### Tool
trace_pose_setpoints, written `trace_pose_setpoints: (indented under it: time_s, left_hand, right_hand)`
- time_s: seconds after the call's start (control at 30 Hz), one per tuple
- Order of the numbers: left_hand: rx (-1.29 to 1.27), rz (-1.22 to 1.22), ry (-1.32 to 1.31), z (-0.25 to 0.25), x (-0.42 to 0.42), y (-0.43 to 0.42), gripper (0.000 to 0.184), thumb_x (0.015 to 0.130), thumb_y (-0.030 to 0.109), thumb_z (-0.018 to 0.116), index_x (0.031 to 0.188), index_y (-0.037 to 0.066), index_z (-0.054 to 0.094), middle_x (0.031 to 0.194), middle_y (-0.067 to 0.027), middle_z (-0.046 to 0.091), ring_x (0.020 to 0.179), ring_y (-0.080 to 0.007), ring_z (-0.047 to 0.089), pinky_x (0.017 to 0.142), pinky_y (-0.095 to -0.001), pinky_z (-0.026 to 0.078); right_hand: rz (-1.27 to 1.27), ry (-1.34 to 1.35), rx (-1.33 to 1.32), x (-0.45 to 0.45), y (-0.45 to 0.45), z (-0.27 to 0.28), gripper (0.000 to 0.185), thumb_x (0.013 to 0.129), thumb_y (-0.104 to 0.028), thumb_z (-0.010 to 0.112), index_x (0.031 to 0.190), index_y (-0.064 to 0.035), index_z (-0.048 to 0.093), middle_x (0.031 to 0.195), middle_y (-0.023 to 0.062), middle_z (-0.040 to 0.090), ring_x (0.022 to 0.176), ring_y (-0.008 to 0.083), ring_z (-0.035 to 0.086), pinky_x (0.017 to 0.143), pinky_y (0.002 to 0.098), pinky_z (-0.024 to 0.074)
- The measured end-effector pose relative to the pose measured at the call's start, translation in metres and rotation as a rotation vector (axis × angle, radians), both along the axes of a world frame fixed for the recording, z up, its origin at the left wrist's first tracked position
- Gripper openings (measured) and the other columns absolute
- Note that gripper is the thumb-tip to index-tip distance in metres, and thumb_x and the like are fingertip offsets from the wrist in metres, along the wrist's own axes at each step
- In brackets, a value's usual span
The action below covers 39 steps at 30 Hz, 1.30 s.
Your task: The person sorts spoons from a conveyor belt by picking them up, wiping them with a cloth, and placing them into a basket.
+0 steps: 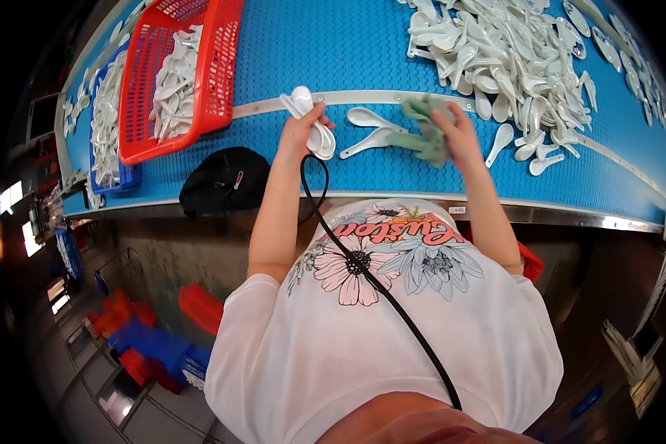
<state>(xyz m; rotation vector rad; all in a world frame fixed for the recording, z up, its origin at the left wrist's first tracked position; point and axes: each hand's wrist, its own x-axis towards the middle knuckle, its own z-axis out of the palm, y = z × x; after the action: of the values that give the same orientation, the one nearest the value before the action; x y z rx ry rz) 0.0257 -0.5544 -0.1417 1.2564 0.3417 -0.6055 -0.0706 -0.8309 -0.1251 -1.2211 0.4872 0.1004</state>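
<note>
My left hand is closed around a few white ceramic soup spoons, with bowls and handles showing above and beside the fingers. Two more white spoons lie on the blue textured surface between my hands. A crumpled green cloth is gripped by my right hand, which is a little blurred. The cloth hangs over or against the handle ends of those two spoons; whether it touches them I cannot tell. Right of my right hand, a single spoon lies near a large heap of white spoons.
On the left stand a red plastic basket of spoons and a blue tray of spoons. A black bag or cap lies at the near edge. A pale strip crosses the surface. A black cable runs down my shirt.
</note>
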Motion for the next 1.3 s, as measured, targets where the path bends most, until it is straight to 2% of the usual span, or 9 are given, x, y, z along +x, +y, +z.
trace_pose_setpoints:
  time_s: [0.13,0.2,0.33,0.5,0.77,0.9,0.97,1.07,1.3]
  left_hand:
    - [0.321,-0.273,-0.235,0.007,0.009,-0.007,0.021,0.075,0.017,0.065,0.087,0.002,0.056,0.065,-0.0039,0.056,0.058,-0.0139,0.057,0.051,-0.0257,0.045]
    - [0.463,-0.338,-0.286,-0.002,0.015,-0.019,0.028,0.071,0.019,0.068,0.089,0.001,0.057,0.07,-0.007,0.059,0.06,-0.0157,0.058,0.053,-0.0275,0.046]
    - [0.744,-0.569,-0.423,-0.033,0.027,-0.042,0.051,0.06,0.03,0.072,0.099,0.001,0.058,0.088,-0.0126,0.063,0.076,-0.0213,0.061,0.066,-0.0326,0.047]
    - [1.036,-0.838,-0.456,-0.023,0.018,-0.058,0.054,0.058,0.032,0.07,0.103,0.004,0.058,0.096,-0.012,0.062,0.086,-0.0253,0.06,0.075,-0.0342,0.045]
    - [0.53,-0.589,-0.332,-0.002,-0.001,-0.042,0.044,0.066,0.018,0.066,0.102,-0.004,0.056,0.091,-0.0162,0.061,0.081,-0.0246,0.06,0.071,-0.0339,0.046]
    - [0.742,-0.784,-0.505,-0.011,-0.019,-0.05,0.039,0.066,0.02,0.065,0.097,-0.001,0.057,0.094,-0.0163,0.06,0.084,-0.0271,0.059,0.072,-0.0347,0.046]
    - [0.94,-0.976,-0.865,-0.01,-0.025,-0.054,0.036,0.066,0.02,0.063,0.097,0.004,0.058,0.095,-0.0146,0.059,0.087,-0.0302,0.057,0.075,-0.0372,0.045]
    - [0.93,-0.987,-0.792,-0.01,-0.029,-0.059,0.037,0.065,0.02,0.061,0.1,0.008,0.059,0.097,-0.0135,0.059,0.088,-0.0317,0.056,0.076,-0.0389,0.044]
    - [0.573,-0.358,-0.429,0.002,0.001,-0.018,0.036,0.065,0.011,0.066,0.098,0.002,0.057,0.092,-0.0125,0.061,0.083,-0.0257,0.059,0.072,-0.0355,0.047]
  right_hand:
    - [0.131,0.048,-0.097,-0.037,-0.027,-0.002,0.044,0.078,-0.029,0.063,0.11,-0.0007,0.049,0.094,0.009,0.059,0.082,0.0135,0.056,0.068,0.0255,0.0451]
    - [0.451,0.104,-0.687,-0.052,-0.027,-0.014,0.039,0.077,-0.032,0.062,0.101,-0.002,0.055,0.092,0.01,0.06,0.083,0.0182,0.058,0.071,0.029,0.0451]
    - [0.452,-0.05,-1.204,-0.059,-0.004,-0.013,0.033,0.073,-0.033,0.063,0.093,-0.0068,0.06,0.089,0.0101,0.059,0.081,0.0282,0.056,0.068,0.0358,0.0449]
    - [0.416,-0.046,-1.171,-0.061,0.005,-0.007,0.031,0.072,-0.029,0.065,0.094,-0.0077,0.06,0.088,0.0097,0.059,0.08,0.0275,0.056,0.068,0.035,0.0444]
    - [0.39,-0.107,-0.988,-0.087,-0.002,-0.001,0.03,0.072,-0.025,0.065,0.095,-0.0067,0.06,0.089,0.0089,0.059,0.076,0.0247,0.055,0.066,0.0316,0.0439]
    - [0.276,-0.078,-0.844,-0.095,-0.006,0.0,0.029,0.074,-0.024,0.064,0.096,-0.0051,0.059,0.089,0.0095,0.058,0.076,0.0243,0.055,0.066,0.0308,0.0435]
    - [0.256,-0.09,-0.879,-0.098,-0.008,-0.002,0.029,0.074,-0.023,0.063,0.096,-0.0046,0.058,0.089,0.0099,0.058,0.077,0.025,0.055,0.066,0.0309,0.0436]
    - [0.219,-0.102,-0.932,-0.102,-0.01,-0.014,0.029,0.074,-0.025,0.063,0.096,-0.0051,0.059,0.089,0.01,0.058,0.077,0.026,0.055,0.067,0.0311,0.0439]
    - [0.055,-0.147,-1.148,-0.099,0.001,-0.039,0.028,0.076,-0.027,0.061,0.092,-0.0043,0.059,0.087,0.0112,0.059,0.079,0.029,0.056,0.068,0.0333,0.0443]
